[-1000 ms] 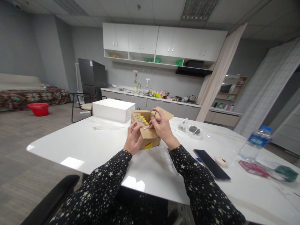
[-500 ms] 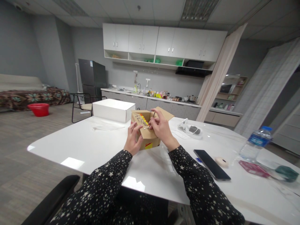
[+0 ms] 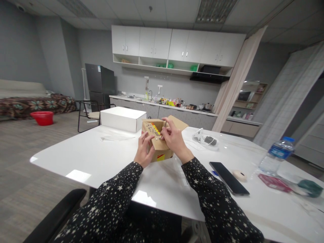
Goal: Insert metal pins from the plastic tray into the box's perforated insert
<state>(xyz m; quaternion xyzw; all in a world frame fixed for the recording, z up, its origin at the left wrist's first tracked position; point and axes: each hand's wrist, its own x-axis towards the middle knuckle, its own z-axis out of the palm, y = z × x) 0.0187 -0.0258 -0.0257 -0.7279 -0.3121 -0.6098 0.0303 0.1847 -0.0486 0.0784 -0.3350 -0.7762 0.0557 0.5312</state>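
A small brown cardboard box [image 3: 160, 145] with yellow-and-red tape stands on the white table, its top flaps folded out. Dark small pieces and a few shiny bits lie on the near flap; they are too small to name. My left hand [image 3: 144, 150] grips the flap's left side, fingers bent over it and thumb by the near edge. Above the flap, my right hand [image 3: 174, 136] pinches a thin stick-like tool [image 3: 165, 124], held upright and mostly covered by the fingers. Its lower end points at the flap near a small shiny bit.
Behind the box to the left is a white box [image 3: 121, 118]. A white device with a cable [image 3: 209, 141] lies to the right. Further right are a phone [image 3: 227, 178], a round beige case [image 3: 239, 175], a water bottle [image 3: 277, 155] and a pink packet [image 3: 274, 183].
Both hands stay at the box in almost the same place. The fingers of my right hand have shifted very slightly around the thin tool.
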